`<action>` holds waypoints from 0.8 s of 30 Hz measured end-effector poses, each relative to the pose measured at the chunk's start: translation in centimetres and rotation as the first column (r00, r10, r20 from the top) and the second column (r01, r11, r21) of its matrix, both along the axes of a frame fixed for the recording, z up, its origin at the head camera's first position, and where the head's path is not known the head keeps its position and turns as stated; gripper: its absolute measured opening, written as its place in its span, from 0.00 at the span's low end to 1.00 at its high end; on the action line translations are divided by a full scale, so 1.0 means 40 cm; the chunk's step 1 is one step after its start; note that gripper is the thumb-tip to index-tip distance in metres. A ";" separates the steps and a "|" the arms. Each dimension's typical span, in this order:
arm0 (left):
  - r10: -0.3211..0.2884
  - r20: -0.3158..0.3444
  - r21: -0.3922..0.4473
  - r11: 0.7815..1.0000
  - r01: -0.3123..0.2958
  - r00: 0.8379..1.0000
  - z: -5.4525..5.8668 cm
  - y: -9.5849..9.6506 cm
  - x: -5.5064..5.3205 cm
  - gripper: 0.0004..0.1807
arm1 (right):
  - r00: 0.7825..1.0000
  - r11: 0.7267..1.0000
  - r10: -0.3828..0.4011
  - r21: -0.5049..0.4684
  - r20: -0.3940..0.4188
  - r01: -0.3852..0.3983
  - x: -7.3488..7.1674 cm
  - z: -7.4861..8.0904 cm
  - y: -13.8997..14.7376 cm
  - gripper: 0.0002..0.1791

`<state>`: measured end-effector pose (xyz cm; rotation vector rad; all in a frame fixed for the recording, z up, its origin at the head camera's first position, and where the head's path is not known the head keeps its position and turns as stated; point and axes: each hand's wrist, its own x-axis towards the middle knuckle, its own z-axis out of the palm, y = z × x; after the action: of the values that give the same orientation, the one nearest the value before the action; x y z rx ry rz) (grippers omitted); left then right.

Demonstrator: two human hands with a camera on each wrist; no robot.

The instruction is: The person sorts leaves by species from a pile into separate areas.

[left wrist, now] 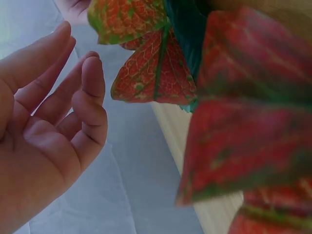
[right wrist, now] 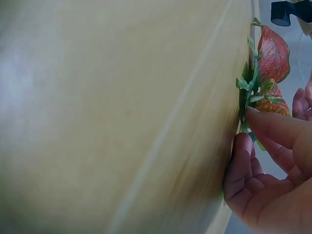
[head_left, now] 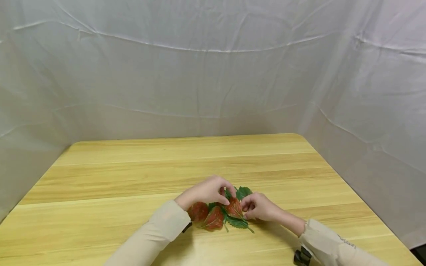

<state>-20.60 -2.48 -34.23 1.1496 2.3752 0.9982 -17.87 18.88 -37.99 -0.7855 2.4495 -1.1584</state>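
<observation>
Working from the left in my head view, I see a cream fabric left sleeve (head_left: pixel 149 234) with a small black left wrist device (head_left: pixel 187 227) at its cuff, then three veined, pointed red leaves: a left red leaf (head_left: pixel 198 212), a middle red leaf (head_left: pixel 214 219) and a right red leaf (head_left: pixel 234 209). Around them I count at least three dark green leaves (head_left: pixel 237 222) with toothed edges; overlaps hide the exact number. All lie in one cluster on a yellow wood-grain table (head_left: pixel 100 218).

The left hand (head_left: pixel 208 190) arches over the right red leaf, thumb and fingers loosely spread. The right hand (head_left: pixel 261 207) is bent at that leaf's right edge; I cannot tell whether it pinches anything.

Further right come a second black device (head_left: pixel 302 256) and a cream right sleeve (head_left: pixel 339 245) with small dark marks I cannot read.

My left wrist view adds a gap between the left fingers and the nearest leaf, plus yellow-green patches on the red surfaces. Only my right wrist view shows the right thumb (right wrist: pixel 273 127) from below, its tip against the green stems (right wrist: pixel 254 80).
</observation>
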 end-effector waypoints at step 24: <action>-0.106 -0.029 -0.148 0.984 0.101 0.994 -0.001 0.026 0.004 0.08 | 1.000 1.000 0.017 0.008 0.015 -0.017 -0.003 -0.001 0.002 0.09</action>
<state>-20.44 -1.46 -34.27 1.2319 2.3460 0.7620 -18.00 18.95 -38.03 -0.7911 2.4293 -1.1438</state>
